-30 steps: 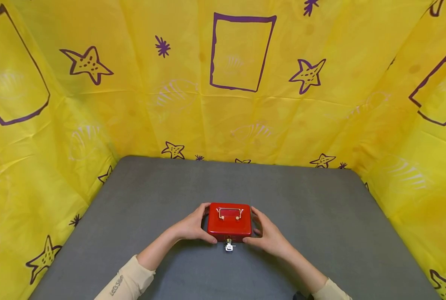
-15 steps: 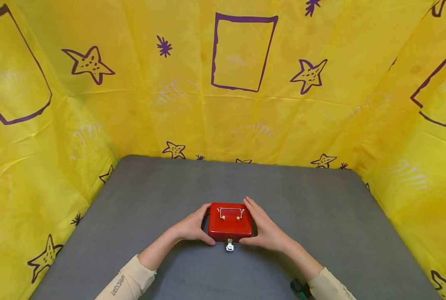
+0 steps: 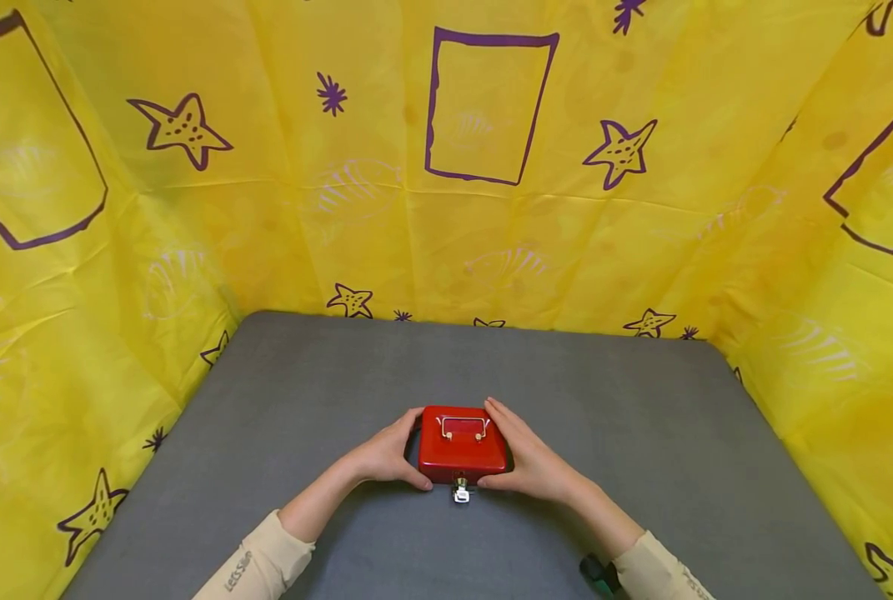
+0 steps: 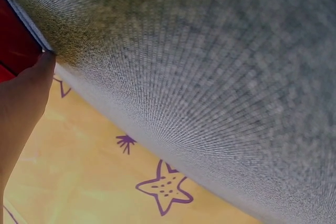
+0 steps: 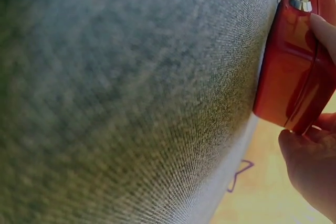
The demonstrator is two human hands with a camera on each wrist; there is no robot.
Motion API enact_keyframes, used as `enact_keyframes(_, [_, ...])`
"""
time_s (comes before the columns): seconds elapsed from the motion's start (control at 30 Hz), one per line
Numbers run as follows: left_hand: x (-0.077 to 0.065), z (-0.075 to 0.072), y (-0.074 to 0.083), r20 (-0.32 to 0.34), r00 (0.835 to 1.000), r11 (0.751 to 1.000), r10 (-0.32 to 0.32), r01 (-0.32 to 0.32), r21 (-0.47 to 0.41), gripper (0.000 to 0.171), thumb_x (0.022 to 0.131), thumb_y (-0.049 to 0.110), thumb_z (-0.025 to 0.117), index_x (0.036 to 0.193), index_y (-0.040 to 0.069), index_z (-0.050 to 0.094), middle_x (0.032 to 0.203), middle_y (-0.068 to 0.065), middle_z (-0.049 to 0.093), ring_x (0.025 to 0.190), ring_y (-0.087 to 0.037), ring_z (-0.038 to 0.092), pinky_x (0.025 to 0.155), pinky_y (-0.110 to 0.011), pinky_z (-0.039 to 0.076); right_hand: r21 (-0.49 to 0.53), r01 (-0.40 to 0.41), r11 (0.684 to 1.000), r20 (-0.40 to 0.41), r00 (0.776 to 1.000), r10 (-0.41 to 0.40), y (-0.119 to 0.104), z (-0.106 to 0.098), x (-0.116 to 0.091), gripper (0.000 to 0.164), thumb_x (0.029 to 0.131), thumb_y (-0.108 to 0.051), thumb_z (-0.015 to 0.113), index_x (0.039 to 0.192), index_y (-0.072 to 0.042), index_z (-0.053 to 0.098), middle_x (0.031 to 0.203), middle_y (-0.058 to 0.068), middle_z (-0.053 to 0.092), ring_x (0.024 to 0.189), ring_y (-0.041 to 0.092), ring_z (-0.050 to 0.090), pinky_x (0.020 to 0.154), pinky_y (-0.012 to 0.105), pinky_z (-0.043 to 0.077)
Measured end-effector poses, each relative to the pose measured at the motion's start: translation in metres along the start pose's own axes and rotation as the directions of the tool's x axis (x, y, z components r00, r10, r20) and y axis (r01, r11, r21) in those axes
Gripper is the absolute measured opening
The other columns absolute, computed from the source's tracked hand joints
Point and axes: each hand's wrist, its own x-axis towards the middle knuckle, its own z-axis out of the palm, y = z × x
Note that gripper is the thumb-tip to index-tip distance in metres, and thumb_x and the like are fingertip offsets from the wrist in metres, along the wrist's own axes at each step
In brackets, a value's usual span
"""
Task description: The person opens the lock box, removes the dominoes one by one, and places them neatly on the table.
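The left hand (image 3: 388,451) grips the left side of the red cash box (image 3: 461,454), which sits on the grey table (image 3: 326,375), lid down, a key (image 3: 461,494) in its front lock. The right hand (image 3: 534,463) grips the right side, thumb in front. The two-sided hold looks complete; the lid remains unraised, and how much work is left cannot be told.

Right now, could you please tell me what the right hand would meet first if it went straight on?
Most likely the red box: the right hand curves about its right side, though the depth between them is hard to judge.
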Motion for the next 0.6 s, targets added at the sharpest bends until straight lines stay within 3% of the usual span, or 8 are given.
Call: enact_keyframes(0.6, [0.0, 0.0005, 0.0001, -0.003, 1.0, 1.0, -0.018, 0.018, 0.02, 0.104, 0.063, 0.02, 0.091, 0.145, 0.003, 0.029, 0.138, -0.012, 0.047, 0.126, -0.03, 0.044, 0.108, -0.054, 0.032, -0.126, 0.029, 0.992, -0.041, 0.999, -0.034, 0.0008, -0.0036, 0.0032, 0.103, 0.07, -0.046, 0.085, 0.15, -0.008, 0.034, 0.151, 0.006, 0.037, 0.134, 0.026, 0.04, 0.101, 0.047, 0.045])
